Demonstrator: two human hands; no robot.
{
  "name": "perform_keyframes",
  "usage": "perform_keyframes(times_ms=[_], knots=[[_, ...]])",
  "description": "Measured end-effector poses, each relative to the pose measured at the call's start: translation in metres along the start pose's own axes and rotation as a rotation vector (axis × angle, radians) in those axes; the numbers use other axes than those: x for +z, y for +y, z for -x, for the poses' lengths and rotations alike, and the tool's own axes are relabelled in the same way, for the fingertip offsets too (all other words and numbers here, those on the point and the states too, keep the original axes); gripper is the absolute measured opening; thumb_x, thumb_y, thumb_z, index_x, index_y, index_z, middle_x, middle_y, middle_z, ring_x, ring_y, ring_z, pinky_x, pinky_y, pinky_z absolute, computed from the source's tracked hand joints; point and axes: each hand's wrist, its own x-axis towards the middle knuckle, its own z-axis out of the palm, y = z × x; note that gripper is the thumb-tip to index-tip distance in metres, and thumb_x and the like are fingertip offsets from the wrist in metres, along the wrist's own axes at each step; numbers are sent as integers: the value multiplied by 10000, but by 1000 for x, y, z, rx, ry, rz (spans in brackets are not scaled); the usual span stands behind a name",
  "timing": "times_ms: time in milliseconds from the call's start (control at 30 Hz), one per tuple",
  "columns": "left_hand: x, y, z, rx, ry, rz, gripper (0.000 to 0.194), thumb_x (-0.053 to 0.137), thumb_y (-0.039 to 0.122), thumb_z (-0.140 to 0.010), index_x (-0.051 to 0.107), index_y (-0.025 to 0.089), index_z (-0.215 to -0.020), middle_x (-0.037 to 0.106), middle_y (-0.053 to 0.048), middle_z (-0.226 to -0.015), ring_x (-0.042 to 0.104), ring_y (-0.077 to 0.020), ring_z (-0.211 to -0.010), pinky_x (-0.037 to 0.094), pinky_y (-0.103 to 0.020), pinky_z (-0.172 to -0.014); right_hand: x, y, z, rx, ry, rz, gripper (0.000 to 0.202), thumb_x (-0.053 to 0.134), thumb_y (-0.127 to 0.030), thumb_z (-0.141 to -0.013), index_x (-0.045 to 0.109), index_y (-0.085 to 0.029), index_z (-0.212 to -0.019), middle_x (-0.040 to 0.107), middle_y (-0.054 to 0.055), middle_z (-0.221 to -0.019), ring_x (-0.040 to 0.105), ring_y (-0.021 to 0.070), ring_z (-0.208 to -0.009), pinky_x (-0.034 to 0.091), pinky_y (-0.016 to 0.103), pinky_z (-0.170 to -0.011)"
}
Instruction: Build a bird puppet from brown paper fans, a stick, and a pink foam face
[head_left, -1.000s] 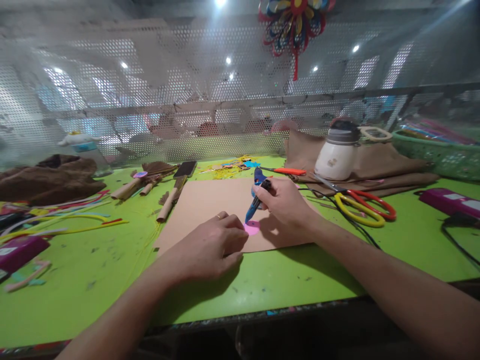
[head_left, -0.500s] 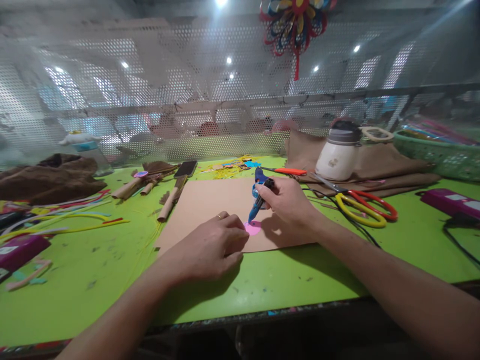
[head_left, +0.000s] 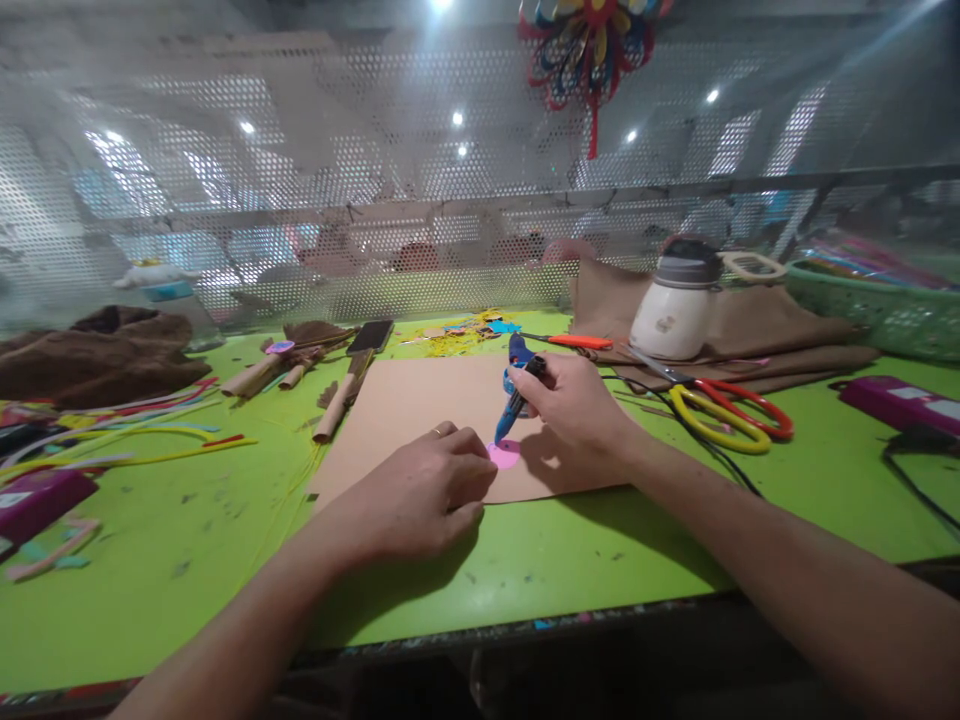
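My right hand is closed around a blue-and-black marker pen, its tip pointing down at a small pink paper circle. Dark marks show on the circle, which lies on a sheet of tan paper. My left hand, with a ring on one finger, rests on the sheet with bent fingers. Its fingertips press on the circle's left edge. Right behind the pen, partly hidden by my right hand, is a blue tool that looks like a glue gun.
Scissors and a white bottle stand or lie to the right, near folded brown paper. Leftward are a phone, rolled brown paper pieces and coloured strips. A green basket is at the far right.
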Motion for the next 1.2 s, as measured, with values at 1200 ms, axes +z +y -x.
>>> perform_keyframes(times_ms=[1200], knots=[[0, -1, 0, 24, 23, 37, 214, 463, 178, -818, 665, 206, -883, 620, -80, -956, 531, -242, -929, 421, -390, -851, -1, 0, -1, 10, 12, 35, 290, 521, -363, -847, 521, -185, -618, 591, 26, -600, 544, 141, -577, 418, 273, -559]])
